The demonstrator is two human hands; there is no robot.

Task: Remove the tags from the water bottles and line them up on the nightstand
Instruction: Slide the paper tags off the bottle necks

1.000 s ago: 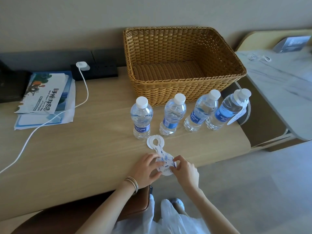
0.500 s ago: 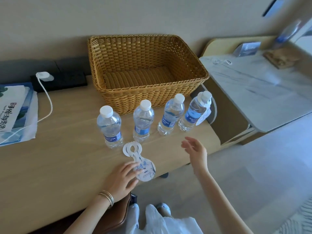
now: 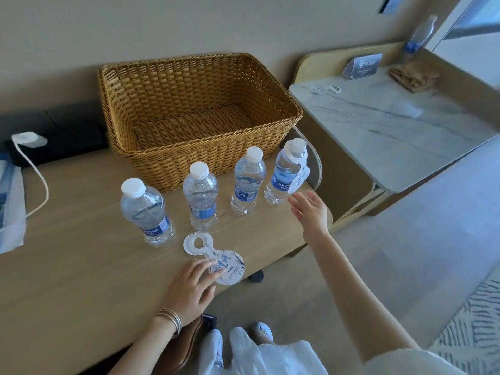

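Several clear water bottles with white caps stand in a row on the wooden table (image 3: 81,266), in front of the basket. The rightmost bottle (image 3: 282,175) has a white paper tag (image 3: 297,177) hanging from its neck. The other bottles (image 3: 146,212) (image 3: 200,197) (image 3: 247,182) carry no tag. Removed tags (image 3: 213,257) lie stacked flat near the table's front edge. My left hand (image 3: 190,288) rests with straight fingers on their lower end. My right hand (image 3: 309,211) hovers open just below and right of the tagged bottle, not touching it.
An empty wicker basket (image 3: 197,77) stands behind the bottles. A white charger and cable (image 3: 29,158) and booklets lie at the left. To the right is a marble-topped nightstand (image 3: 392,125) with a card, a folded cloth and another bottle at its back.
My right hand left the tags and moved up and right to the tagged bottle. My left hand stays on the tags. The view has swung to the right.
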